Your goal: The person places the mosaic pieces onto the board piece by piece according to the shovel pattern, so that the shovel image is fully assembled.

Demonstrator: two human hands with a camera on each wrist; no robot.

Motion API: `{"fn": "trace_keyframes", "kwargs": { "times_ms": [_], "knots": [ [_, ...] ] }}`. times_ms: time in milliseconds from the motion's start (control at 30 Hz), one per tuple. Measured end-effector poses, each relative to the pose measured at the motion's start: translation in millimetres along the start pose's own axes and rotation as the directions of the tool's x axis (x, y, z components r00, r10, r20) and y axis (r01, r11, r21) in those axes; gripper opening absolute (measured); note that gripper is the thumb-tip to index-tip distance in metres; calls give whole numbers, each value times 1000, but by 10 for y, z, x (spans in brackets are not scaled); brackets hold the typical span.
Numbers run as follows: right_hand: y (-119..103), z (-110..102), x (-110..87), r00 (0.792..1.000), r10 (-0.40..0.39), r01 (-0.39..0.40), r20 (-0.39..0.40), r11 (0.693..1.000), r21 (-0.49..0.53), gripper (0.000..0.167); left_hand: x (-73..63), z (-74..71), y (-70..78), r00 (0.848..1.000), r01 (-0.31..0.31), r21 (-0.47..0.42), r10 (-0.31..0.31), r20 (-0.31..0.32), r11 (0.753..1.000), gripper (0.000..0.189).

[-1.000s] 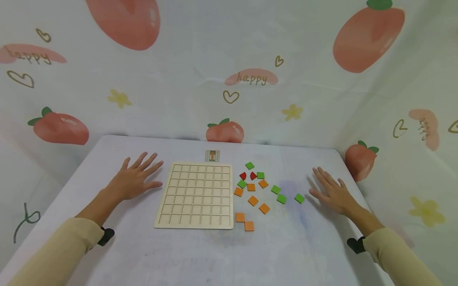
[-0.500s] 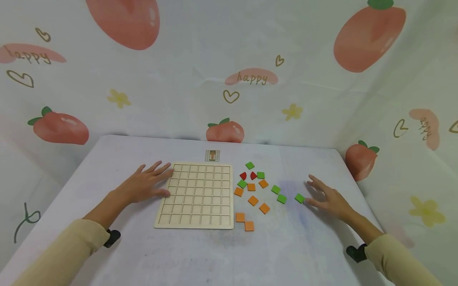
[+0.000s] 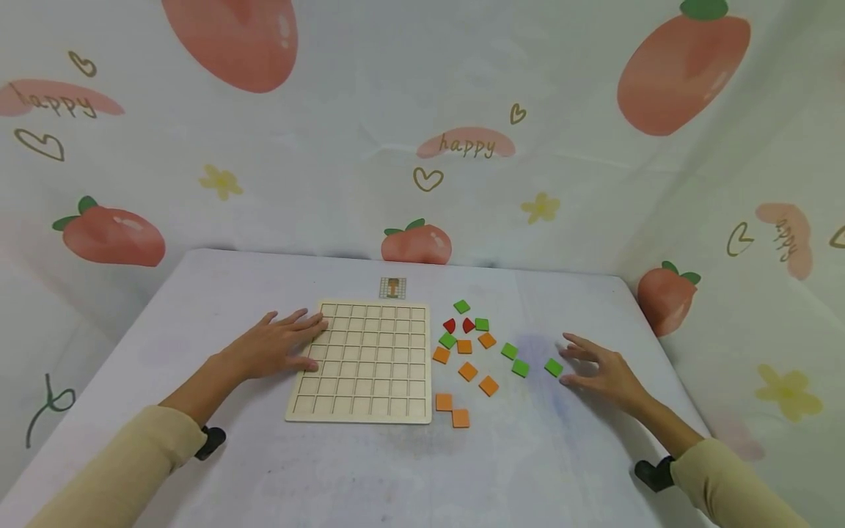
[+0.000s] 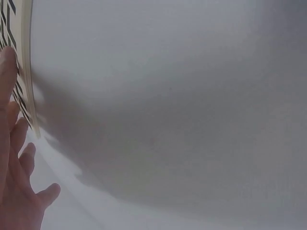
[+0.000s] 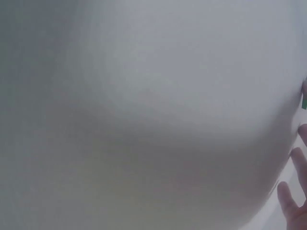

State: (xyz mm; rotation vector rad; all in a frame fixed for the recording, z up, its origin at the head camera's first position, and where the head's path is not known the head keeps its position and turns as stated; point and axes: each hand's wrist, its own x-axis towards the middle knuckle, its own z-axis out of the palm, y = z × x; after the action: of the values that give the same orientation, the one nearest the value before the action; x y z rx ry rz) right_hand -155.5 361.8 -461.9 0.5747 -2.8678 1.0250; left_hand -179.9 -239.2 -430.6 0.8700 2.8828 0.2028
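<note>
A pale wooden grid board [image 3: 364, 363] lies flat at the middle of the table. My left hand [image 3: 267, 348] rests over its left edge, fingers extended; in the left wrist view the fingers [image 4: 6, 76] lie along the board's rim [image 4: 27, 57]. My right hand [image 3: 606, 375] hovers by the rightmost green square tile [image 3: 553, 367], thumb and fingers apart on its right side, holding nothing. A sliver of a green tile [image 5: 304, 101] shows beside the right fingertips in the right wrist view.
Right of the board lie several green tiles [image 3: 520, 368], several orange square tiles [image 3: 488, 386] and two red wedge pieces [image 3: 450, 325]. A small printed pattern card [image 3: 392, 287] sits behind the board. A patterned cloth [image 3: 317, 147] hangs behind the table.
My left hand has moved right, onto the board's left edge. My right hand has lowered toward the rightmost green tile, its fingers bending from straight. The tiles and board stay put.
</note>
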Motion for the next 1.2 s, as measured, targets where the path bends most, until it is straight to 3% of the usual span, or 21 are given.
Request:
{"fn": "trace_keyframes", "kwargs": {
  "times_ms": [200,467,767,1200],
  "knots": [
    [-2,34,-10,1000,-6,5,-24,1000,-20,75,7,33,-7,1000,5,10,-5,6,1000,81],
    [-49,96,-13,994,-91,91,-67,996,-6,67,-3,47,-17,1000,16,3,-16,19,1000,83],
    [-67,139,-11,994,-78,76,-73,997,-26,65,-1,60,-30,1000,-26,58,26,-3,998,81],
    [-87,154,-1,997,-49,48,-66,999,-22,61,-10,48,-24,1000,-13,48,13,3,999,81]
  ]
}}
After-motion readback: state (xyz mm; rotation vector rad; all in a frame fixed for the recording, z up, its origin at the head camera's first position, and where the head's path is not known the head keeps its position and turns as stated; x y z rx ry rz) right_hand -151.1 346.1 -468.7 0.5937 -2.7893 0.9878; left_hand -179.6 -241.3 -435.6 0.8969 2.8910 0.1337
